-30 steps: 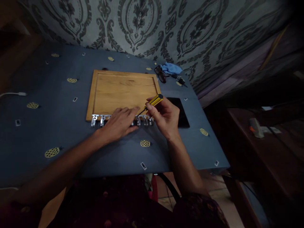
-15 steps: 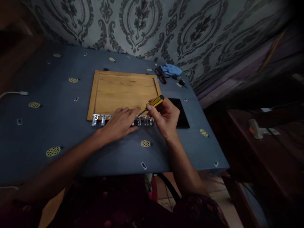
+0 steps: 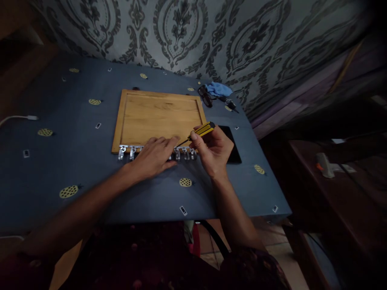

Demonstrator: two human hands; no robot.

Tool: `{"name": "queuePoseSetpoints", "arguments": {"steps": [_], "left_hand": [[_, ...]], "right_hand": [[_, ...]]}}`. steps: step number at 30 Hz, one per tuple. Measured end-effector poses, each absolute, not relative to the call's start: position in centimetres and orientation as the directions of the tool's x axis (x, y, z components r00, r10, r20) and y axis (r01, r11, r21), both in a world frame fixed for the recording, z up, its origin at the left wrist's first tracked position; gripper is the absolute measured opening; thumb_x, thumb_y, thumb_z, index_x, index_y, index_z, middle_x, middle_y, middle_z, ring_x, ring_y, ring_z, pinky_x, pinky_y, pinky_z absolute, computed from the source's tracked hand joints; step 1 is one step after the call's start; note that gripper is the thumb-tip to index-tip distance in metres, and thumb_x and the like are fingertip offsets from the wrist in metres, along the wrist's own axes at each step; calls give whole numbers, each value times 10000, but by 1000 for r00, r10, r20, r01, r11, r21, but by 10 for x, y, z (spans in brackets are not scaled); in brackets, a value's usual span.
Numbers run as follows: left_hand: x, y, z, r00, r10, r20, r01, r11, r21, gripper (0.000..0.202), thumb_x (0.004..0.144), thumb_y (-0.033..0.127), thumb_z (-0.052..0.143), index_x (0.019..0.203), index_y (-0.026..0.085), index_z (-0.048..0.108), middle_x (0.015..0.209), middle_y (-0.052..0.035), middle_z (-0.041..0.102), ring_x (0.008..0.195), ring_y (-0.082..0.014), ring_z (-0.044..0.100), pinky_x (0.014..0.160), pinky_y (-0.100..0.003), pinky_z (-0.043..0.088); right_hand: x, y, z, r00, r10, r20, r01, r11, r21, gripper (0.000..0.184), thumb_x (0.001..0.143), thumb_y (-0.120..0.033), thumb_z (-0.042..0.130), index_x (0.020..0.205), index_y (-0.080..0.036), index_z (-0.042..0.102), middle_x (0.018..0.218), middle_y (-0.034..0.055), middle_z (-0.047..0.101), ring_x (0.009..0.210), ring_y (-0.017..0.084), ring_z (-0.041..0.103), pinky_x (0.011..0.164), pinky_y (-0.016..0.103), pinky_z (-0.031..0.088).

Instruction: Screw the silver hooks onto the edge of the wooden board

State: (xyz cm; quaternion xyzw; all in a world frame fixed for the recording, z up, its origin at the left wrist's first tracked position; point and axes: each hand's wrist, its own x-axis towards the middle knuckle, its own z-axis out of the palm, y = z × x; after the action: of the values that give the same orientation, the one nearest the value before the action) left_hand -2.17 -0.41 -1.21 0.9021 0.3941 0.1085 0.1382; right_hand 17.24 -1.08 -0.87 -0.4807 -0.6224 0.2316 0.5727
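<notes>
A metal rail with several silver hooks point(image 3: 121, 152) lies along the near edge of a framed wooden board point(image 3: 160, 117). My left hand point(image 3: 155, 155) rests across the middle of this rail, fingers over the top and thumb at the front, hiding part of it. In my right hand point(image 3: 215, 153) is a yellow-and-black screwdriver point(image 3: 204, 129), its handle pinched between thumb and fingers. The shaft slants down to the left, with its tip at the rail just right of my left fingertips. Whether the tip sits in a screw is too small to tell.
A flat black tablet-like thing point(image 3: 234, 147) lies right of the board, partly behind my right hand. Sunglasses point(image 3: 206, 97), a blue cloth point(image 3: 219, 89) and keys point(image 3: 230, 103) are at the back right. A white cable point(image 3: 32, 117) lies on the left of the blue patterned tablecloth point(image 3: 81, 157).
My right hand and the screwdriver handle have shifted slightly right, leaning the screwdriver a little lower. The left hand stays on the rail.
</notes>
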Motion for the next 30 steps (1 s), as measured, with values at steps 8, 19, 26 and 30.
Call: {"name": "queuePoseSetpoints", "arguments": {"steps": [8, 19, 26, 30], "left_hand": [[-21, -4, -10, 659, 750, 53, 696, -635, 334, 657, 997, 319, 707, 1544, 128, 397, 1413, -192, 686, 1337, -355, 632, 1079, -484, 485], [-23, -4, -15, 672, 735, 97, 675, -660, 330, 619, 1000, 321, 693, 1521, 149, 405, 1457, -195, 664, 1321, -353, 639, 1066, -484, 489], [-22, -5, -6, 676, 736, 47, 682, -648, 339, 611, 997, 304, 701, 1508, 113, 425, 1388, -199, 697, 1309, -360, 640, 1058, -477, 491], [-21, -5, -3, 674, 738, 39, 685, -643, 343, 610, 1000, 307, 701, 1509, 117, 422, 1390, -198, 695, 1310, -363, 640, 1060, -488, 494]], "right_hand": [[172, -11, -9, 123, 877, 465, 341, 402, -850, 378, 867, -565, 806, 820, -225, 647, 675, -44, 603, 566, 113, 596, 530, 261, 499], [180, -6, -3, 0, 900, 435, 321, 412, -853, 400, 865, -597, 810, 966, -220, 720, 728, -38, 659, 540, 108, 630, 525, 261, 513], [186, -4, 6, -87, 921, 380, 312, 387, -868, 393, 853, -563, 839, 1031, -223, 752, 830, -14, 735, 504, 93, 622, 484, 246, 498], [188, -2, 8, -113, 916, 384, 300, 400, -866, 402, 849, -567, 843, 1020, -214, 755, 860, -4, 753, 501, 84, 621, 506, 249, 515]]}}
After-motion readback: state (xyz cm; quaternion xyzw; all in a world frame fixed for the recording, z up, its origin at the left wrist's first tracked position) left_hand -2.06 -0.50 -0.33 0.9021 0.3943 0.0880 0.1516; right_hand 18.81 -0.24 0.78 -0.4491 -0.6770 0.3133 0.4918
